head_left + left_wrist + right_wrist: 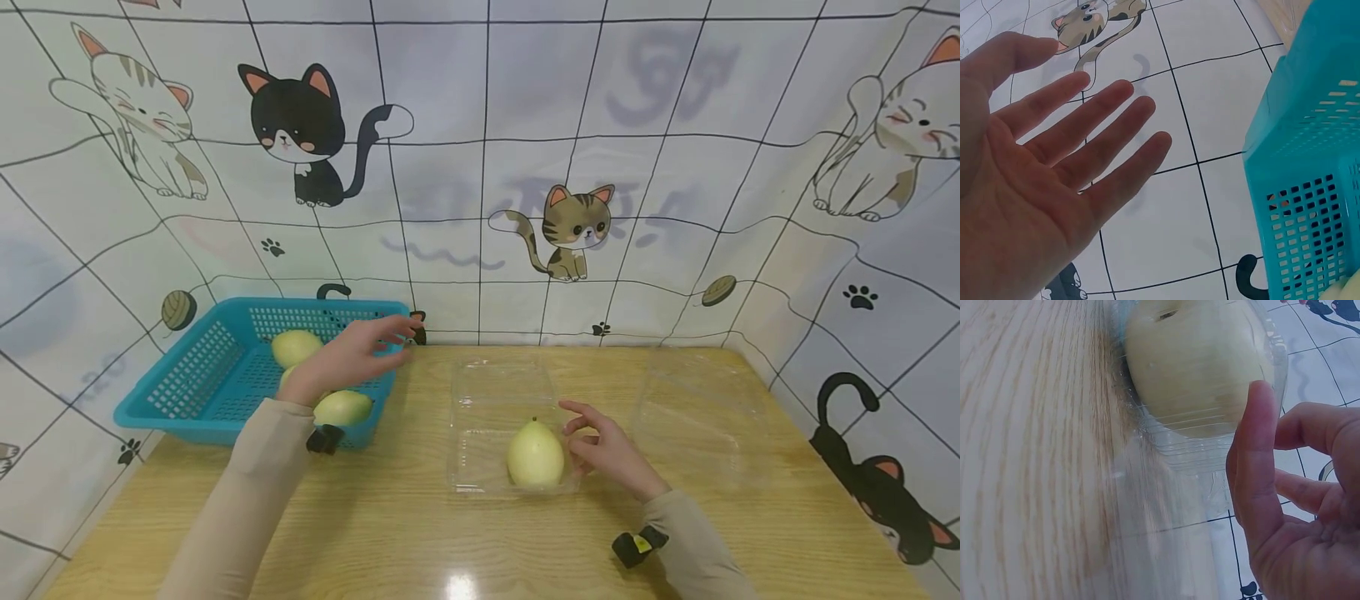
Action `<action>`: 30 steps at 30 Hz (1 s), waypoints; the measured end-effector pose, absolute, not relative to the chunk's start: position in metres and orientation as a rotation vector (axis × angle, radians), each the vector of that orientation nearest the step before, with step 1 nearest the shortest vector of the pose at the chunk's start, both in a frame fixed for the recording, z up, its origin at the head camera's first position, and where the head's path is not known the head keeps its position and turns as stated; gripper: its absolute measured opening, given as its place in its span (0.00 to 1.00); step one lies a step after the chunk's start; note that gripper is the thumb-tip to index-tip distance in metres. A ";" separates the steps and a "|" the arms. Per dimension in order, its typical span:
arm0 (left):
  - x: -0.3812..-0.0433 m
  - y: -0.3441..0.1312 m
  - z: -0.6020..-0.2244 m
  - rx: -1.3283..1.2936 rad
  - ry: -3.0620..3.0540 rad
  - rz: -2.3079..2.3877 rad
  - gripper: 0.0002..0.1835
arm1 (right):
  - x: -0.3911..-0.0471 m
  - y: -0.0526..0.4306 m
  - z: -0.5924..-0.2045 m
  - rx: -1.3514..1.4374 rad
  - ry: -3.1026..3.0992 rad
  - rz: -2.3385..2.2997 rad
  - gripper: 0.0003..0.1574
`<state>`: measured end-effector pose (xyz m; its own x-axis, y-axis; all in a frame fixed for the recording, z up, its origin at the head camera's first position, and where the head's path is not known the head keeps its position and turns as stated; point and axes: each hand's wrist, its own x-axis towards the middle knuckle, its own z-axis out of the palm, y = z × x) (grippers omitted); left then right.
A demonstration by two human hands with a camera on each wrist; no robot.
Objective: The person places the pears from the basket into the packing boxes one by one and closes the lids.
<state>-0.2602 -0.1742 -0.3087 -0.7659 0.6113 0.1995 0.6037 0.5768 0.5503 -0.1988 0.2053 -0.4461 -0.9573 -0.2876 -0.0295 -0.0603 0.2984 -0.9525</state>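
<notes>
A pale yellow pear [536,455] sits in the front right part of a clear plastic container [477,477]. My right hand [611,454] is beside the container's right wall, fingers loosely bent and holding nothing; I cannot tell whether a fingertip touches the plastic. In the right wrist view, the same pear [1197,369] shows through the wall, close to the fingers. Over the right side of a blue basket [176,429], my left hand [348,358] hovers with spread, relaxed fingers and nothing in them. Pears lie in the basket below it, one at the back [295,346] and one at the front [342,408]; the forearm partly hides another.
A second clear plastic container [693,433] stands on the wooden table [390,533], right of the right hand. Behind the table rises a white backdrop [450,175] with black grid lines and cartoon cats.
</notes>
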 end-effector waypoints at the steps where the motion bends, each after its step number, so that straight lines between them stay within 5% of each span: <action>1: -0.260 -0.175 -0.308 1.075 2.779 0.966 0.24 | -0.199 0.205 -0.446 -0.319 2.367 -1.723 0.39; 30: -0.270 -0.196 -0.301 0.993 2.808 0.993 0.21 | -0.199 0.204 -0.445 -0.318 2.378 -1.707 0.37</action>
